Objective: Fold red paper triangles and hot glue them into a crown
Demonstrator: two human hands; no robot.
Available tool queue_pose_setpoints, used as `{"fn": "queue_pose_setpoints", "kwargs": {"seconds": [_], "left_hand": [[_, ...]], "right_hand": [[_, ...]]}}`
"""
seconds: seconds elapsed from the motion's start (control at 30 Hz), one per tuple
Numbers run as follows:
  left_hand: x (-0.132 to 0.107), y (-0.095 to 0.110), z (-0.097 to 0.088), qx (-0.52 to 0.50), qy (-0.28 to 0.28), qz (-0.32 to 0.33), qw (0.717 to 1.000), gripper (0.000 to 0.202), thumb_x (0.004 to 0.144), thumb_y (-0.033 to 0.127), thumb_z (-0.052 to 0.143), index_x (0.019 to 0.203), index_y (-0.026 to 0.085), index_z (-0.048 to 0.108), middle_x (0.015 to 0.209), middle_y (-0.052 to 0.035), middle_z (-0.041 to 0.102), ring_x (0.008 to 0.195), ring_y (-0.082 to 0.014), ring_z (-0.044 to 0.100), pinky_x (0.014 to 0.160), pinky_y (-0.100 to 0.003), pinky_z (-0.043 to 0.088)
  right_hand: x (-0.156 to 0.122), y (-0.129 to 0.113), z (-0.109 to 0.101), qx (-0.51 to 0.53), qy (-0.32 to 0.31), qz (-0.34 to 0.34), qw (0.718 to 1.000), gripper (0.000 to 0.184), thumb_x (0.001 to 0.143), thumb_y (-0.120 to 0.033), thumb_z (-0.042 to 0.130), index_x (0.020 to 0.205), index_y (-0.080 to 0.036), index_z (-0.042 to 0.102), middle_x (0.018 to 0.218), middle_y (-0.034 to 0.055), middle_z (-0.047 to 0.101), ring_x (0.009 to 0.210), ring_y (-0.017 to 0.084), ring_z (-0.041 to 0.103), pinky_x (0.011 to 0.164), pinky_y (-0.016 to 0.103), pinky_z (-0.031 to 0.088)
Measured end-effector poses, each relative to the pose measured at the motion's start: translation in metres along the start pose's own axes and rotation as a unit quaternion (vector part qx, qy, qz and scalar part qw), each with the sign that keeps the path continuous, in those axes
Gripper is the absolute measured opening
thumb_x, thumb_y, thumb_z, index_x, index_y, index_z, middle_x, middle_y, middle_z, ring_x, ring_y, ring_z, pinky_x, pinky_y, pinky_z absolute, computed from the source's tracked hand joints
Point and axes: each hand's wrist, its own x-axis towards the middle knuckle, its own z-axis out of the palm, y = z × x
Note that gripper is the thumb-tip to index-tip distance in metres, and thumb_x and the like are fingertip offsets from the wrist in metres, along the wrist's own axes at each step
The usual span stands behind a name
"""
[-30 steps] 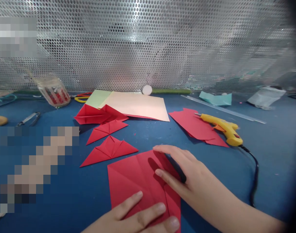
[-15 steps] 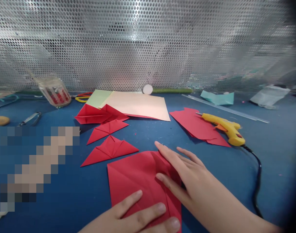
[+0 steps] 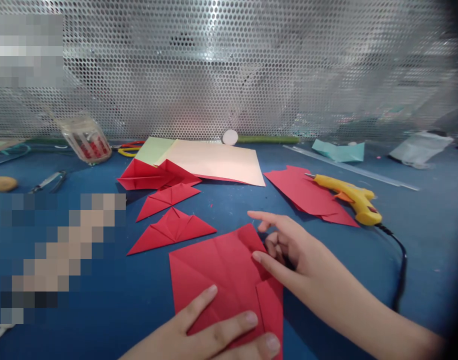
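A creased red sheet of paper (image 3: 214, 270) lies in front of me, a narrow strip folded over along its lower right edge. My left hand (image 3: 214, 335) rests flat on its lower part, fingers spread. At the upper right edge, my right hand (image 3: 292, 250) has its thumb on top of the paper and its middle fingers curled against the edge; the index finger points out above the table. The fingertips at that edge are partly hidden. Beyond the sheet sit two folded red paper triangles (image 3: 172, 230) and a larger folded red piece (image 3: 146, 175).
A yellow glue gun (image 3: 349, 197) lies over red paper sheets (image 3: 300, 192) on the right, its black cord (image 3: 403, 265) running toward me. Cream paper (image 3: 217, 160), scissors (image 3: 129, 150), a jar (image 3: 87, 140), and a clear ruler (image 3: 352, 169) lie farther back before a perforated metal panel (image 3: 199, 75).
My right hand has gone from lying flat on the paper to curled fingers at its right edge, index finger raised. The folded strip shows more now. My left hand stays put.
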Motion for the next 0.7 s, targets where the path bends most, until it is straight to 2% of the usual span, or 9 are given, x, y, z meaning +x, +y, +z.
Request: {"fn": "queue_pose_setpoints", "kwargs": {"seconds": [0.07,0.17,0.23,0.33,0.43,0.57,0.63,0.7], "left_hand": [[0.001,-0.002,-0.002,-0.007,0.001,-0.002,1.0,0.037,0.092,0.052,0.056,0.125,0.037,0.06,0.127,0.0011,0.064,0.118,-0.0216,0.056,0.101,-0.036,0.046],[0.002,-0.003,-0.006,-0.018,0.004,-0.006,1.0,0.035,0.091,0.052,0.056,0.122,0.037,0.062,0.122,0.0011,0.066,0.116,-0.0209,0.057,0.101,-0.035,0.046],[0.002,-0.003,-0.009,-0.026,0.005,-0.009,1.0,0.033,0.091,0.051,0.057,0.12,0.037,0.064,0.12,0.0011,0.067,0.114,-0.0204,0.058,0.101,-0.035,0.046],[0.004,-0.006,-0.016,-0.039,0.006,-0.016,0.999,0.03,0.091,0.049,0.059,0.117,0.036,0.065,0.116,0.0013,0.068,0.112,-0.0195,0.059,0.102,-0.034,0.046],[0.009,-0.015,-0.026,-0.077,-0.007,-0.006,0.997,0.024,0.093,0.045,0.059,0.113,0.035,0.066,0.111,0.0029,0.07,0.109,-0.0168,0.06,0.103,-0.031,0.045],[0.013,-0.025,-0.037,-0.181,-0.056,0.037,0.981,0.023,0.101,0.04,0.046,0.112,0.029,0.062,0.112,0.009,0.07,0.111,-0.0052,0.06,0.11,-0.018,0.033],[0.012,-0.026,-0.038,-0.182,-0.028,0.026,0.983,0.025,0.104,0.037,0.039,0.109,0.026,0.061,0.112,0.0074,0.07,0.111,-0.0043,0.06,0.108,-0.016,0.033],[0.01,-0.025,-0.036,-0.14,0.028,0.024,0.99,0.026,0.105,0.027,0.037,0.106,0.026,0.063,0.11,0.0036,0.07,0.11,-0.0096,0.061,0.106,-0.021,0.039]], "right_hand": [[0.0,-0.001,0.001,-0.025,-0.011,-0.036,0.999,0.039,0.088,-0.016,0.048,0.126,-0.024,0.052,0.081,-0.0024,0.056,0.056,0.008,0.054,0.054,0.018,0.053],[-0.003,-0.004,0.001,-0.061,-0.024,-0.125,0.99,0.043,0.088,-0.007,0.046,0.124,-0.029,0.051,0.082,-0.0041,0.055,0.06,0.007,0.054,0.058,0.014,0.052],[-0.005,-0.005,0.0,-0.075,-0.036,-0.173,0.981,0.044,0.089,-0.005,0.046,0.125,-0.029,0.051,0.087,-0.0032,0.057,0.069,0.006,0.058,0.068,0.013,0.053],[-0.007,-0.007,-0.001,-0.084,-0.057,-0.217,0.971,0.036,0.093,-0.007,0.046,0.125,-0.023,0.053,0.098,0.001,0.062,0.085,0.007,0.063,0.083,0.012,0.052],[-0.008,-0.01,-0.003,-0.101,-0.084,-0.249,0.959,0.031,0.098,-0.01,0.041,0.121,-0.018,0.059,0.102,0.0051,0.066,0.09,0.008,0.065,0.083,0.013,0.053],[-0.006,-0.017,-0.006,-0.14,-0.112,-0.272,0.945,0.033,0.1,-0.015,0.037,0.116,-0.015,0.066,0.1,0.0083,0.069,0.087,0.013,0.067,0.078,0.018,0.057],[-0.004,-0.02,-0.007,-0.142,-0.115,-0.278,0.943,0.033,0.1,-0.014,0.038,0.112,-0.014,0.068,0.103,0.0095,0.069,0.091,0.014,0.067,0.081,0.02,0.058],[-0.003,-0.021,-0.008,-0.137,-0.109,-0.284,0.943,0.032,0.099,-0.014,0.04,0.11,-0.014,0.07,0.11,0.0102,0.069,0.102,0.014,0.066,0.089,0.021,0.055]]}}
